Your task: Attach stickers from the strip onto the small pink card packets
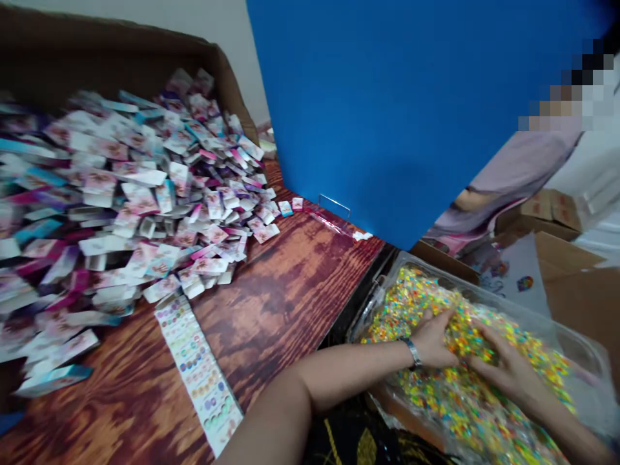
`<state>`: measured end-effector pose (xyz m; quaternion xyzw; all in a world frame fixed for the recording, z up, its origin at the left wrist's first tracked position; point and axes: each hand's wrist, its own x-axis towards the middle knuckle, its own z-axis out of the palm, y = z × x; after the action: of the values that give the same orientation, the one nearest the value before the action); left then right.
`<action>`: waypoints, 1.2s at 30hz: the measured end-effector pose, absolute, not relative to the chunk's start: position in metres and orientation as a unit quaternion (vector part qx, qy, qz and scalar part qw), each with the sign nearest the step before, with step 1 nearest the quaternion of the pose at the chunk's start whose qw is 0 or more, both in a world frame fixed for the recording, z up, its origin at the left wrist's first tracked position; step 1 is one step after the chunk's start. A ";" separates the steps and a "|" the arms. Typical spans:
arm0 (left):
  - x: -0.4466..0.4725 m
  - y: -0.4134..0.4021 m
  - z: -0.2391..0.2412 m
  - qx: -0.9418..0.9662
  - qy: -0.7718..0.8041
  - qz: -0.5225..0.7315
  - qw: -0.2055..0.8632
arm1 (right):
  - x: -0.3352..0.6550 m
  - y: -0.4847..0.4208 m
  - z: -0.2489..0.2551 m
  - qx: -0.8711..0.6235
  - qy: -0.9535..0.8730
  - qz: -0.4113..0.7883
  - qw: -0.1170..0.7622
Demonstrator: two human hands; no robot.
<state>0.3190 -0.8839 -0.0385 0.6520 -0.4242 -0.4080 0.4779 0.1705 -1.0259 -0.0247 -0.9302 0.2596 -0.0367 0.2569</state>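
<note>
A clear plastic bin (578, 339) at the lower right holds a great mass of small bright pieces (426, 297), mostly yellow with some orange, red, green and blue; they are too small to name. My left hand (433, 341), with a metal band at the wrist, reaches into them, fingers curved and tips partly sunk. Facing it, my right hand (504, 368) also digs in, thumb and forefinger apart. Between the two hands a heap of pieces is cupped. Plastic film lies around the bin's near side.
Many small printed boxes (145, 200) spill from a large cardboard carton (220, 71) onto the wood-patterned table (285, 303). A printed strip (198, 374) lies nearby. A blue panel (387, 110) rises behind. Another person's clothing (523, 168) and cardboard boxes (581, 290) are at right.
</note>
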 end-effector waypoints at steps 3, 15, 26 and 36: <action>0.334 -0.878 -0.021 0.656 -0.422 -0.375 0.500 | 0.193 -1.028 -0.002 -0.940 0.232 -0.042 0.245; 0.464 -0.756 0.029 0.741 -0.309 -0.154 0.576 | 0.399 -0.923 0.069 -0.967 -0.007 -0.042 0.251; 0.515 -0.641 -0.056 0.726 -0.111 -0.198 0.649 | 0.514 -0.821 -0.044 -0.935 -0.163 0.050 0.311; 0.522 -0.640 -0.083 0.862 -0.108 -0.172 0.465 | 0.549 -0.863 -0.069 -0.970 -0.110 0.020 0.217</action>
<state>0.5216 -0.6402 -0.0826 0.8616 -0.1077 -0.1722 0.4652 0.5492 -0.8631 -0.0691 -0.9697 -0.1096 0.0204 0.2175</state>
